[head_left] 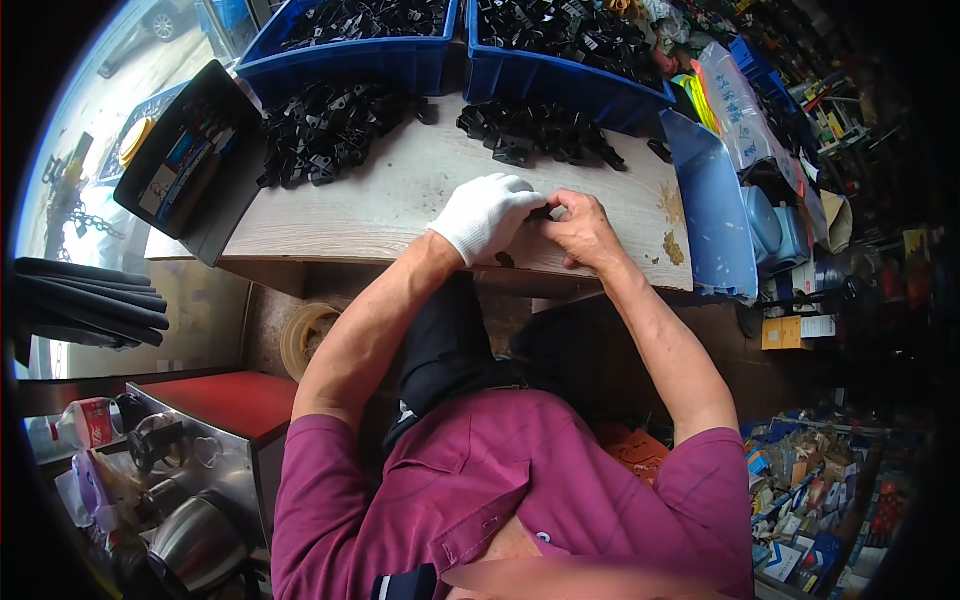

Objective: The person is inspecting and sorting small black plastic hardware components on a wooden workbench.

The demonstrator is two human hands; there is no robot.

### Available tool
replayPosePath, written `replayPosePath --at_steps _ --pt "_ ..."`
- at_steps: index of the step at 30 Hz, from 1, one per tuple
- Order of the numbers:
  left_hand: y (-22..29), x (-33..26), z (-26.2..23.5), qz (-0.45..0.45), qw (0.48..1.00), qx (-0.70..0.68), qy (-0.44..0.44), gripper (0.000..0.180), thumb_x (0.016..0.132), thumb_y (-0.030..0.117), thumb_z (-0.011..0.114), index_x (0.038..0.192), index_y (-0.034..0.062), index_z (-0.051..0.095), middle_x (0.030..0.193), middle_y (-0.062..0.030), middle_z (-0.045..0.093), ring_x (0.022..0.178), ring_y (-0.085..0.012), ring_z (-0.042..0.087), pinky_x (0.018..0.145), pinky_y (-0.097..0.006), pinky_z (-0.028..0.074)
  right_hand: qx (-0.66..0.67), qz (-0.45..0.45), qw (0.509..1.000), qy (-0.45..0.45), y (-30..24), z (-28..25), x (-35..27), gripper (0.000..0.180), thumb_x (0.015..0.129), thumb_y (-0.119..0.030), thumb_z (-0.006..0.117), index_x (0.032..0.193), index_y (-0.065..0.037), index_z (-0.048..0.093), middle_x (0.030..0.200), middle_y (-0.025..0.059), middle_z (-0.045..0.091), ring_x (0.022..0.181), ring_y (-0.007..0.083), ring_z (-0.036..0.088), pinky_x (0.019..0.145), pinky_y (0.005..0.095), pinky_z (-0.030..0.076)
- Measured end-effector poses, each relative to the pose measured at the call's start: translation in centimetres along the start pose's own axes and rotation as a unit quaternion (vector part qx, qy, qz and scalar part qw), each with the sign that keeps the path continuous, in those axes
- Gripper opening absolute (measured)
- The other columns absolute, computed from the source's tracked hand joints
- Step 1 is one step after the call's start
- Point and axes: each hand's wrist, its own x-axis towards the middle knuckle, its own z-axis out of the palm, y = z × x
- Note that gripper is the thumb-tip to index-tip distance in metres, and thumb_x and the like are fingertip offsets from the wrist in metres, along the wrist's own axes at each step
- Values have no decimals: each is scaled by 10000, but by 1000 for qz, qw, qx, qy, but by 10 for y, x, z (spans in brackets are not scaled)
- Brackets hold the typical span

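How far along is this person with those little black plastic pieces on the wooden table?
Done: cannot be told for sure; two blue plastic bins at the table's far edge hold many black parts. In hand: the white-gloved left hand and bare right hand pinch one small black plastic piece together. Left: two loose piles of black parts lie on the pale wooden table.

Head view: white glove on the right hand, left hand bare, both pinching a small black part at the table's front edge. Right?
Not quite. The head view shows the white glove on the left hand; the right hand is bare. Both do pinch a small black part at the table's front edge.
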Motion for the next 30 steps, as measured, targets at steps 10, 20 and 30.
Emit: replayPosePath --at_steps 10,20,30 --pt "-7 3 2 42 998 -28 -36 335 822 70 647 1145 100 731 1074 -96 705 1022 -336 675 873 -403 559 23 -23 999 7 5 2 1 220 826 -79 717 1042 -38 699 527 -10 552 411 85 491 366 270 449" --pt "8 -10 5 51 999 18 -1 479 770 93 686 1248 86 659 1096 -93 678 1048 -326 661 891 -418 545 11 -21 1000 5 5 1 0 251 847 -88 711 1091 -30 702 540 -21 550 413 76 474 367 261 414" --pt "6 -18 8 36 998 40 18 462 759 97 698 1220 67 673 1105 -118 677 1050 -322 645 912 -420 527 -3 -33 999 10 3 7 1 264 838 -111 751 1083 -28 701 553 -16 563 413 80 481 352 270 419"
